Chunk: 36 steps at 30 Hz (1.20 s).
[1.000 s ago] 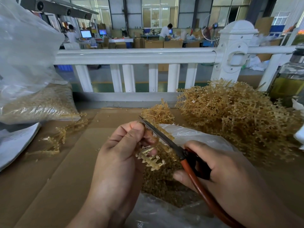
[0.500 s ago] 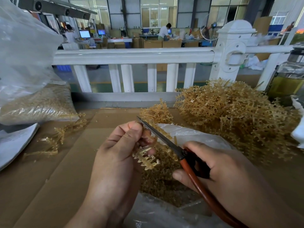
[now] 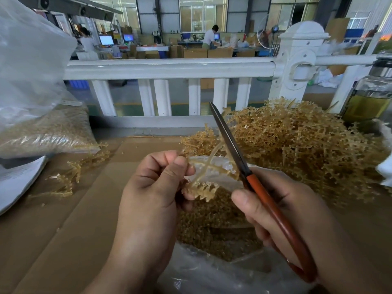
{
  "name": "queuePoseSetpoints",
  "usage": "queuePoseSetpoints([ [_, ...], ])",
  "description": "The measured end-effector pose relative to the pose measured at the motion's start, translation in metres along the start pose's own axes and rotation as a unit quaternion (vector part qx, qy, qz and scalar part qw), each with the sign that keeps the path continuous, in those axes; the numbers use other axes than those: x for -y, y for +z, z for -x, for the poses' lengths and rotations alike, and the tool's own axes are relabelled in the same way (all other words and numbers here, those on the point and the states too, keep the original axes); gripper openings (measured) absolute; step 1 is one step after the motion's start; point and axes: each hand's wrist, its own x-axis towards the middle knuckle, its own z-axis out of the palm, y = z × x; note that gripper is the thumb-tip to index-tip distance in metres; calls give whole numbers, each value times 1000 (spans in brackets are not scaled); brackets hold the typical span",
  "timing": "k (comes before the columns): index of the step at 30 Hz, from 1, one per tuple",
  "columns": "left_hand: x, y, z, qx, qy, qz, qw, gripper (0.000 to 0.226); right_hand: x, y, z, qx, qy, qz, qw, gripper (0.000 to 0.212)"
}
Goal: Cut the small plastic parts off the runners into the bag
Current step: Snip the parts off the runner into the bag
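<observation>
My left hand [image 3: 154, 187] pinches a tan plastic runner [image 3: 206, 168] with small parts still on its lower branch, held over the open clear bag [image 3: 212, 270]. The bag holds a heap of cut tan parts [image 3: 212, 225]. My right hand [image 3: 292, 211] grips orange-handled scissors [image 3: 261, 194]; their dark blades point up and away, lying against the runner's right side. Whether the blades are apart is not visible.
A large pile of uncut runners [image 3: 297, 145] lies at the right behind the bag. A few loose runners [image 3: 70, 175] lie on the cardboard at left, near a filled bag of parts [image 3: 46, 132]. A glass jar [image 3: 369, 96] stands far right. White railing [image 3: 169, 68] borders the far edge.
The scissors have swung from pointing left across my left fingers to pointing up and away. The runner has been turned, so its bare cross-shaped stem now shows above the bag.
</observation>
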Motion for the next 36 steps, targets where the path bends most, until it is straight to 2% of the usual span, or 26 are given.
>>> queuePoseSetpoints([
  [4, 3, -5, -3, -30, 20, -26, 999, 7, 1, -3, 1, 55, 36, -35, 997, 39],
  [11, 7, -8, -4, -54, 30, -50, 997, 7, -10, -5, -2, 96, 32, -87, 991, 70],
  [13, 7, -8, -4, -63, 40, -60, 995, 10, -11, -3, -2, 73, 7, -108, 991, 69],
  [18, 4, -6, -3, -87, 60, -76, 991, 26, -18, -2, -6, -56, -10, -216, 975, 67],
  [20, 4, -5, -1, -80, 62, -87, 991, 24, -21, -3, -8, -98, -12, -221, 970, 58],
  [23, 1, -3, 4, -46, 57, -97, 993, 16, -25, -3, -11, -95, -20, -186, 978, 40],
  [26, -3, 3, 9, 13, 50, -86, 995, 8, -31, -1, -14, -57, -1, -194, 979, 37],
  [30, -2, 5, 10, 35, 46, -86, 995, 4, -36, 1, -15, -22, 15, -305, 952, 31],
  [32, -2, 5, 10, 31, 33, -82, 996, 5, -38, 1, -16, 0, 26, -375, 927, 39],
  [34, -2, 7, 11, 32, 3, -54, 998, 11, -40, 2, -17, 2, 16, -424, 906, 45],
  [36, -3, 10, 10, 38, -56, 29, 997, 29, -42, 3, -19, -17, 6, -450, 893, 42],
])
